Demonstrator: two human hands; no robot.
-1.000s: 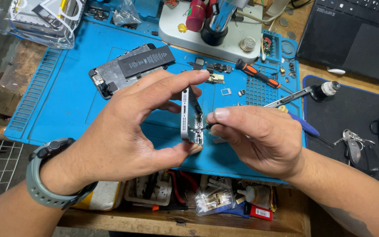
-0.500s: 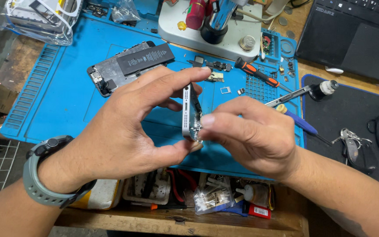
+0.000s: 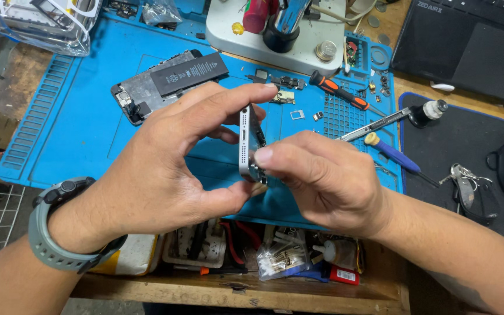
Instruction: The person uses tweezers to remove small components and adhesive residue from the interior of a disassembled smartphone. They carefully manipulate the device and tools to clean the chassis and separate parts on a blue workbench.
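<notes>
Left hand [image 3: 164, 169] pinches silver phone frame [image 3: 247, 146] upright on edge above blue mat's [image 3: 77, 140] front edge — right hand [image 3: 322, 181] fingertips grip its lower end — battery-fitted screen half [image 3: 167, 84] lies apart, reassembly unfinished.

clear bag [image 3: 42, 23]: top left corner, on the wooden bench just off the blue mat [image 3: 77, 128]; see-through plastic, white and dark parts inside
small bag [image 3: 161, 11]: top edge of mat, clear, crumpled
battery label [image 3: 189, 73]: black rectangle, white marks, on the opened phone lying on the mat
parts bag [image 3: 281, 259]: clear, in the tray below the mat
red pack [image 3: 343, 274]: just right of it, small, white label
</notes>
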